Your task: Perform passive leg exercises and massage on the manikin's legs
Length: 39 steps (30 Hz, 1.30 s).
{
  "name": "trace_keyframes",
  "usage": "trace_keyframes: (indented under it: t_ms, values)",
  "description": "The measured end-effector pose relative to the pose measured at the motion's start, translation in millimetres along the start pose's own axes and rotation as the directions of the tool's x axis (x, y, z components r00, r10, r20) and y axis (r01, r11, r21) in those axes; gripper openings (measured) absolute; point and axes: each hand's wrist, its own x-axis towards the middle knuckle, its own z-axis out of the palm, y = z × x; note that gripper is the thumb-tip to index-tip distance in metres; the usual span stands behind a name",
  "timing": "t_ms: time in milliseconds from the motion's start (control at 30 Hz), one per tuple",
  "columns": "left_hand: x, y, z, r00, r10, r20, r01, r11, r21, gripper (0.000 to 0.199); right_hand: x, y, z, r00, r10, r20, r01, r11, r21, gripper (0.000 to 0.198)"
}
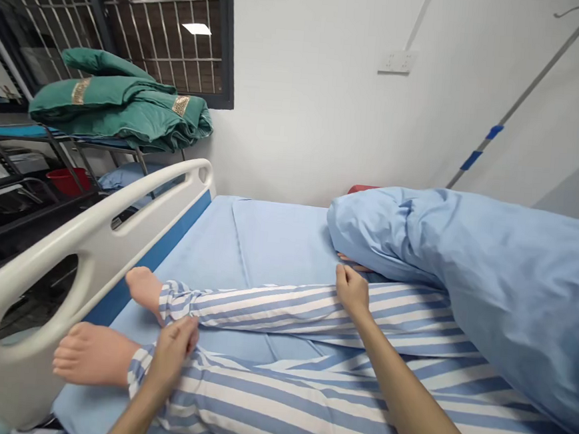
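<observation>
Striped trousers (275,396) lie lengthwise along the bed in front of you, their long axis running left to right across your view. The cuffs point left, toward the footboard (98,262), and the upper part runs right, under the blue quilt (506,261). The far leg (272,309) is nearly level; the near leg (235,400) slopes slightly down to the right, with light blue sheet (288,237) showing between them.

Your left hand (171,348) is beside the far cuff, fingers and thumb closed on cloth (it bunches just there). Your right hand (352,290) is curled into a fist at the far leg's upper edge, near the quilt; you cannot tell from here whether cloth is caught inside.

Two bare feet (95,354) stick out of the cuffs, toes toward the footboard, the far one angled slightly away from you.
</observation>
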Motion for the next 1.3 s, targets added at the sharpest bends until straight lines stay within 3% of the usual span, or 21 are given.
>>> trace_keyframes:
  t_ms: [100, 267, 333, 467, 567, 667, 767, 933, 1067, 1167, 1300]
  values:
    - [-22.1, -9.1, 2.8, 0.991, 0.059, 0.119, -0.085, 0.97, 0.228, 0.04, -2.1, -1.1, -0.6, 1.0, 0.017, -0.02, -0.018, 0.999, -0.048, 0.035]
    - [-23.0, -14.3, 2.7, 0.99, 0.12, 0.068, -0.136, 0.933, 0.334, 0.038, -16.0, -25.9, 3.4, 0.999, 0.033, -0.003, -0.033, 0.992, -0.124, 0.028]
    - [-22.3, -15.9, -0.2, 0.988, 0.147, 0.055, -0.157, 0.913, 0.376, 0.038, -33.8, -54.3, 8.9, 1.0, 0.011, 0.021, -0.01, 0.999, -0.044, 0.029]
    - [-26.2, -21.1, -4.8, 0.979, 0.198, 0.05, -0.195, 0.837, 0.511, 0.036, -98.4, -141.3, 20.2, 0.968, -0.144, 0.204, 0.074, 0.945, 0.32, 0.038]
    - [-28.5, -25.5, -10.0, 0.968, 0.246, 0.043, -0.223, 0.773, 0.594, 0.037, -157.0, -206.1, 27.8, 0.917, -0.229, 0.326, 0.024, 0.849, 0.527, 0.039]
    - [-29.5, -31.2, -18.8, 0.957, 0.278, 0.078, -0.269, 0.761, 0.59, 0.035, -203.1, -242.8, 41.6, 0.884, -0.269, 0.381, -0.022, 0.791, 0.611, 0.038]
    - [-31.1, -38.8, -27.1, 0.957, 0.283, 0.07, -0.273, 0.79, 0.548, 0.031, -228.3, -247.9, 61.8, 0.904, -0.211, 0.371, -0.045, 0.818, 0.574, 0.037]
    - [-28.4, -37.0, -28.1, 0.968, 0.24, -0.076, -0.185, 0.884, 0.43, 0.028, -235.0, -237.5, 81.0, 0.929, -0.13, 0.346, -0.084, 0.838, 0.539, 0.037]
    - [-19.5, -12.7, -17.0, 0.98, 0.12, -0.162, -0.11, 0.992, 0.068, 0.036, -229.7, -238.9, 79.9, 0.939, -0.098, 0.33, -0.12, 0.805, 0.581, 0.038]
    - [-17.5, -2.0, -6.8, 0.977, 0.04, -0.211, -0.081, 0.979, -0.187, 0.04, -226.9, -239.8, 79.1, 0.941, -0.058, 0.333, -0.171, 0.769, 0.616, 0.039]
    - [-21.8, -11.4, -0.4, 0.981, 0.106, -0.161, -0.113, 0.993, -0.037, 0.042, -226.6, -238.5, 81.3, 0.945, -0.031, 0.325, -0.203, 0.724, 0.659, 0.038]
